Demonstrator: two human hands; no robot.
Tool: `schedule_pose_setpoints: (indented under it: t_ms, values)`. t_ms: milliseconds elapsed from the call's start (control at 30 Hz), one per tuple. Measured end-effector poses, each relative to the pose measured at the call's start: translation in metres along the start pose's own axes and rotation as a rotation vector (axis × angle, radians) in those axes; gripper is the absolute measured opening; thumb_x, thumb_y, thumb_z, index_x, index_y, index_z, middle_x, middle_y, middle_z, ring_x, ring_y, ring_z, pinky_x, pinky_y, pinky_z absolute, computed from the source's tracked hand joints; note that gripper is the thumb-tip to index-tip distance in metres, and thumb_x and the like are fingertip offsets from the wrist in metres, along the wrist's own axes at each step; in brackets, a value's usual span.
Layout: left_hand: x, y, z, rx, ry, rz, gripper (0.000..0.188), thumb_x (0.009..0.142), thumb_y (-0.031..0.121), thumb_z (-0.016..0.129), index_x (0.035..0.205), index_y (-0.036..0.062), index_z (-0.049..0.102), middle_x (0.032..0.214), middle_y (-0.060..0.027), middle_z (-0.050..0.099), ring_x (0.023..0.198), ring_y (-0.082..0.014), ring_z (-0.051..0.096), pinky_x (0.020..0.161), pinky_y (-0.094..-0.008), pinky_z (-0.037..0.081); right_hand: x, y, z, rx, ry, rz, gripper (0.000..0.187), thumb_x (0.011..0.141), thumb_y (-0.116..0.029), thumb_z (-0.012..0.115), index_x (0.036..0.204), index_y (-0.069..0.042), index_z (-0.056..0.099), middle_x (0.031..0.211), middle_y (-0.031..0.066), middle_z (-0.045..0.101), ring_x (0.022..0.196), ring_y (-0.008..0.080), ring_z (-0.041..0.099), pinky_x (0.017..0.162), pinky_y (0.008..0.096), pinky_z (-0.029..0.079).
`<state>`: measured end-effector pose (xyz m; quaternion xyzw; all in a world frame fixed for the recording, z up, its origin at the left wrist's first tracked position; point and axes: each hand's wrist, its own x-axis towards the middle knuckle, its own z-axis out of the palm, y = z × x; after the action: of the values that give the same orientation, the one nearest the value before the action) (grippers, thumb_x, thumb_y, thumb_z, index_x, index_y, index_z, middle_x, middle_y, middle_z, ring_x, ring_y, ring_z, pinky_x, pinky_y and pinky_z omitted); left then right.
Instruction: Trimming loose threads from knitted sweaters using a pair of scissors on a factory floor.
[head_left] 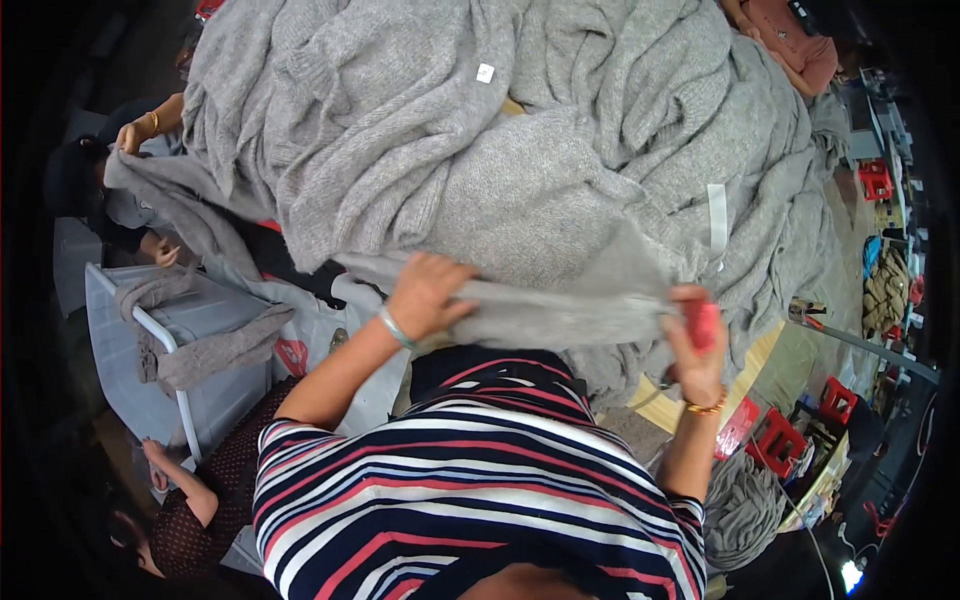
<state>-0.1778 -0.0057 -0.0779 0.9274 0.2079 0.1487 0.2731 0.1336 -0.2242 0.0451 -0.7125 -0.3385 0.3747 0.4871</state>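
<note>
Both hands stretch a grey knit panel (560,315) before the sweater heap (500,150).
Left hand (425,295) pinches the panel; right hand (695,345) clenches it with a red tool (703,322), which might snag yarn.

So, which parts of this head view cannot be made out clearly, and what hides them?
- Right hand: it grips a small red thing; the fingers cover most of it, so its kind is unclear.
- Left hand: the fingertips sink into the grey knitted cloth.
- Table: only a wooden strip shows; the pile of grey sweaters hides the rest.
- White label: too small to read.
- Picture rim: dark and bent by the fisheye lens.
</note>
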Motion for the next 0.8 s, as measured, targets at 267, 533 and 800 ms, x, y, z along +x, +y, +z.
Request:
schedule_pose_setpoints:
  t_ms: [267,533,800]
  values:
    - [-0.018,-0.036,-0.065,0.279,-0.008,-0.406,0.037,0.07,0.009,0.069,0.107,0.0049,0.068,0.105,-0.0176,0.068,0.101,-0.0381,0.062,0.086,-0.0468,0.046,-0.028,-0.02,-0.159,-0.23,0.52,-0.228,0.039,0.094,-0.016,0.07,0.13,-0.004,0.058,0.118,0.0003,0.058,0.102,0.0109,0.052,0.09,0.0258,0.039]
    - [0.102,0.082,-0.122,-1.167,-0.147,-0.301,0.031,0.09,0.009,0.067,0.121,0.0011,0.064,0.115,-0.012,0.07,0.105,-0.0262,0.067,0.094,-0.0338,0.051,-0.023,-0.004,-0.194,-0.403,0.702,-0.275,0.033,0.097,-0.018,0.066,0.127,-0.004,0.062,0.107,-0.002,0.058,0.092,0.0078,0.051,0.078,0.0243,0.041]
    - [0.251,0.155,-0.128,-2.055,-0.364,0.23,0.034,0.103,0.034,0.056,0.123,0.0075,0.065,0.121,-0.0073,0.067,0.105,-0.0193,0.066,0.094,-0.0356,0.053,-0.01,-0.008,-0.185,-0.348,0.717,-0.295,0.03,0.097,-0.007,0.064,0.127,-0.005,0.06,0.092,-0.005,0.055,0.079,0.0034,0.047,0.071,0.0194,0.039]
